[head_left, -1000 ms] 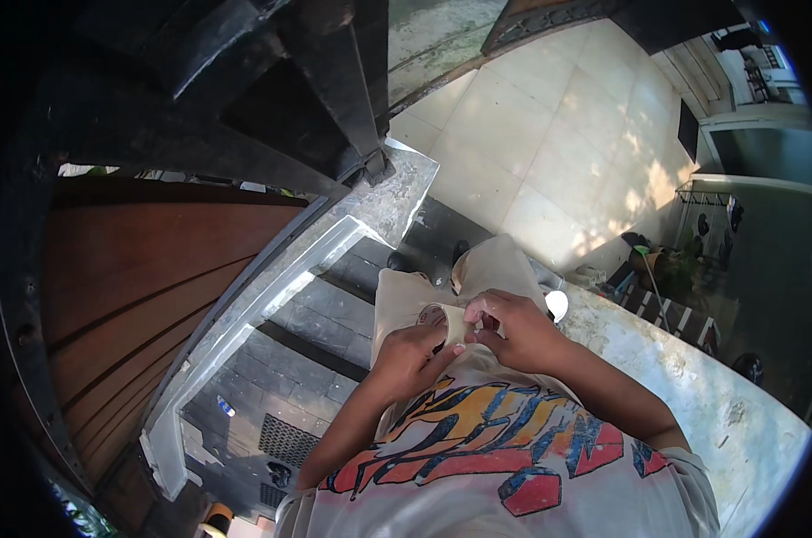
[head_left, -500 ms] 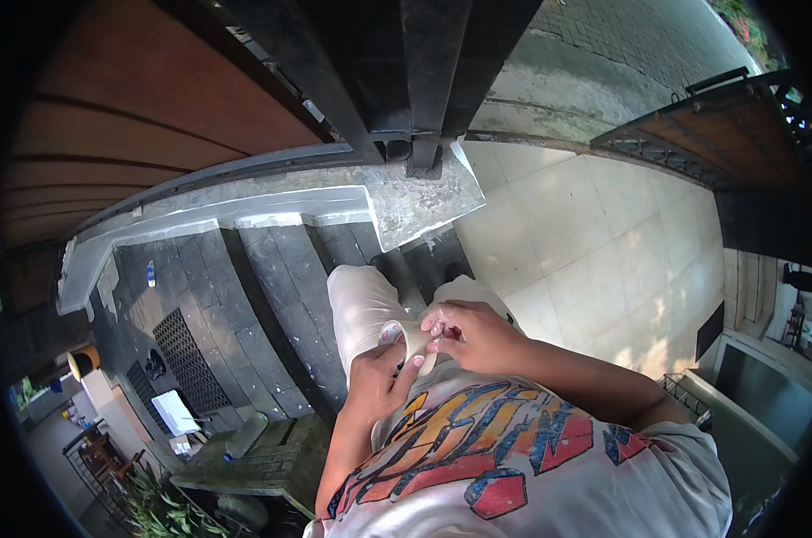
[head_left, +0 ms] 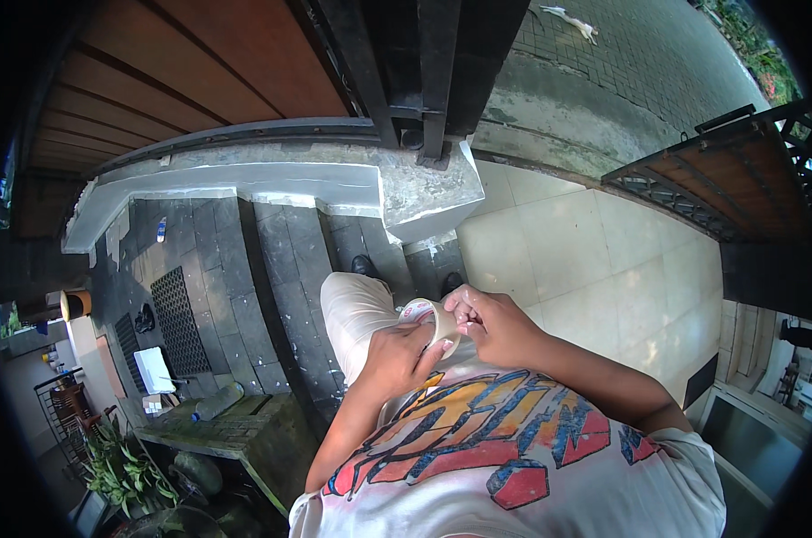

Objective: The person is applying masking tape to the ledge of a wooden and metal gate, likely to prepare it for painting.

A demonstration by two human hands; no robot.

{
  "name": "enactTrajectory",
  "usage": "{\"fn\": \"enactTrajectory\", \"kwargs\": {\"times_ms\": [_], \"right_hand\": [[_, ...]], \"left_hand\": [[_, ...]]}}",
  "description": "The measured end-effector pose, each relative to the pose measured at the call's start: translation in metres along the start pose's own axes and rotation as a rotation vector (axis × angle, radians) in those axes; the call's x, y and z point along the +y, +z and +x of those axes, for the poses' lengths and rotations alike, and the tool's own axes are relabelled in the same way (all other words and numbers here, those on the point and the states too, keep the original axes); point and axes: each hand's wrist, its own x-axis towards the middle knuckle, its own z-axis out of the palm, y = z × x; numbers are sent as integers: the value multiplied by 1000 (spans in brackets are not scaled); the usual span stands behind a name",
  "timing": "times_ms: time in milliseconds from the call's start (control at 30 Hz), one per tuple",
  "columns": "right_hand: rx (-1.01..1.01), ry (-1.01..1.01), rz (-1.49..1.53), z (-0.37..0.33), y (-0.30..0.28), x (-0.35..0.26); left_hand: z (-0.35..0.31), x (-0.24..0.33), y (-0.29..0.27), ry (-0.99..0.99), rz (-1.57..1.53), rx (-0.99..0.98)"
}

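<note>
In front of my lap I hold a wide roll of packing tape [head_left: 445,330], pale and cream-coloured, with red marks on its inner core. My left hand [head_left: 395,357] is closed round its left and near side, the fingers partly inside the ring and the thumb on the outer face. The bent fingers of my right hand [head_left: 503,328] press together against the roll's right edge. Whether they pinch a loose tape end is too small to see. Whitish smears show on the fingertips.
Dark stone steps [head_left: 289,278] lie at left, with pale floor tiles [head_left: 585,251] at right. Ahead, a low wall [head_left: 433,193] meets a dark metal gate post [head_left: 437,81]. A mossy bench [head_left: 235,439] carries a plastic bottle [head_left: 217,402]. A pale cat-like animal [head_left: 572,22] lies on the paving.
The roll has turned so that its round opening shows more, and both hands sit slightly further right. The view has shifted, bringing my shoes and the animal on the paving into clearer sight.
</note>
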Motion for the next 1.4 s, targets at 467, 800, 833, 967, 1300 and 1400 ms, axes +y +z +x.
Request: {"fn": "enactTrajectory", "kwargs": {"times_ms": [467,800,833,967,1300,1400], "right_hand": [[116,-119,-74,-19,-13,-18],[104,-254,-270,-17,-2,-5],[92,-254,-271,-15,-2,-6],[58,-268,-244,-7,-1,-11],[36,-125,-113,25,-6,-1],[169,29,-178,120,-16,46]], "left_hand": [[2,19,-12,45,0,13],[2,27,-8,21,-12,35],[1,26,-10,26,5,43],[-8,26,-13,-26,20,129],[-25,10,11,-225,80,297],[-41,-2,18,-421,26,248]]}}
